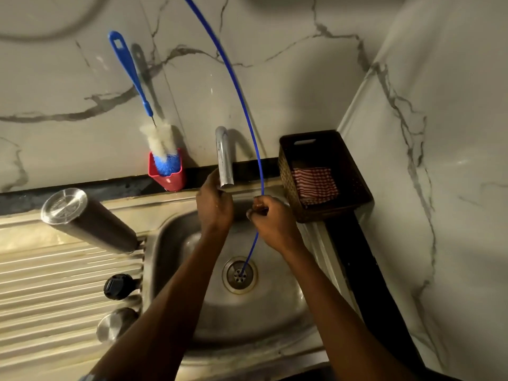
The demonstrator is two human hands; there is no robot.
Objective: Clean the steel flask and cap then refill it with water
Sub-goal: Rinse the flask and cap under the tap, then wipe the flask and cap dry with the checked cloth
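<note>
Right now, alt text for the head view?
Over a steel sink, the right hand pinches a thin blue tube that runs down to the drain, and the left hand is under the tap. A steel flask stands inverted on the draining board.

The tall cylindrical steel flask (90, 221) with a dark brushed body stood upside down on the ribbed steel draining board, left of the sink basin, its shiny flat base facing up and its mouth end down near the basin's edge. The black plastic inner stopper (118, 286) lay on the draining board close to the basin's left rim. Just nearer the camera, the rounded steel outer cap (115, 323) sat beside it, dome side up.
</note>
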